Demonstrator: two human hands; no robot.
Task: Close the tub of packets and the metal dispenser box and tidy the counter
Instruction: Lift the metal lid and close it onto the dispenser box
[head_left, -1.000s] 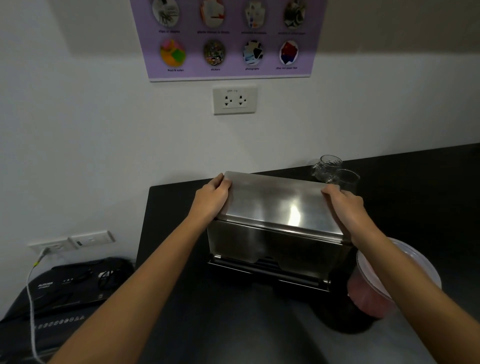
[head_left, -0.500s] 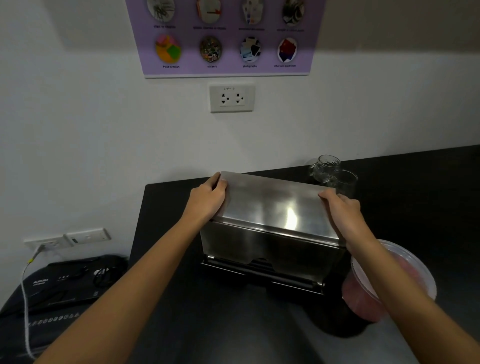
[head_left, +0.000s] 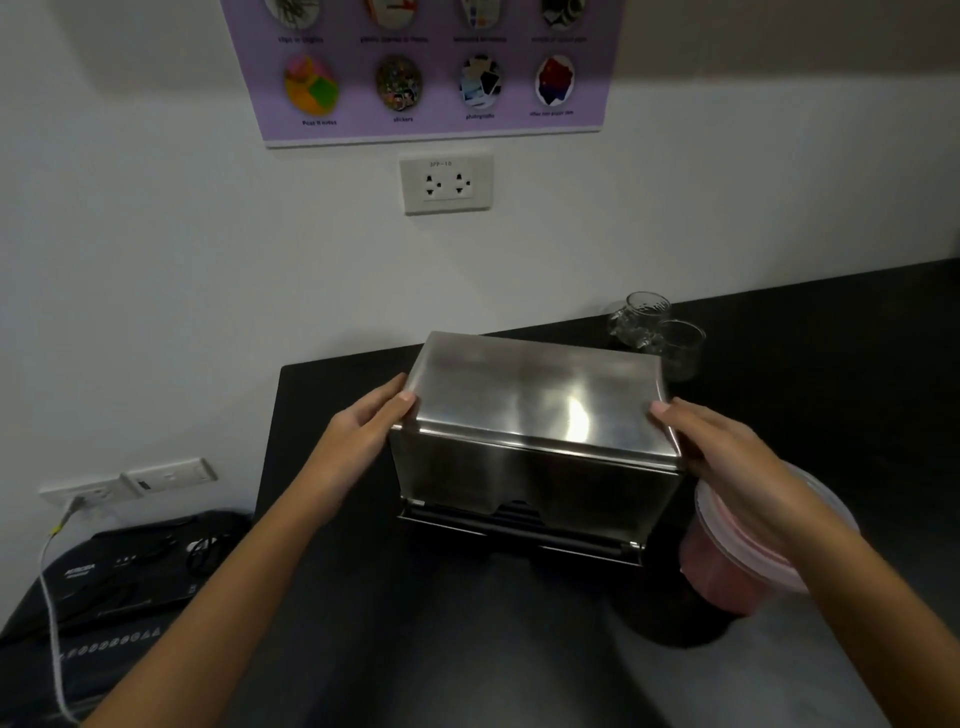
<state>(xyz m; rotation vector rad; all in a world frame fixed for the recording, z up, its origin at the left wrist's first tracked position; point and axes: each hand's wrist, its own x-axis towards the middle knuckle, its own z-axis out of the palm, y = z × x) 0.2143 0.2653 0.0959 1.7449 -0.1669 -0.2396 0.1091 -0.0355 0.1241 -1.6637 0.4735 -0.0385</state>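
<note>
While the lidded tub of packets (head_left: 748, 561) sits nearest, under the right forearm, the metal dispenser box (head_left: 535, 441) lies just beyond on the dark surface (head_left: 363, 597), long axis left-right. Left hand (head_left: 363, 441) and right hand (head_left: 727, 452) clasp its ends, fingers partly curled, equally near. Glasses (head_left: 654, 327) stand behind it.

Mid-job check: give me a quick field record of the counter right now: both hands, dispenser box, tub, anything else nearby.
left hand: gripping the left end of the metal dispenser box
right hand: gripping the box's right end
box lid: down, looks closed
tub of packets: right of the box, clear lid on, pink contents; seal cannot be confirmed
glass cups: two, behind the box's right corner
counter: black, box standing on it
wall socket: above the box, nothing plugged in
</note>
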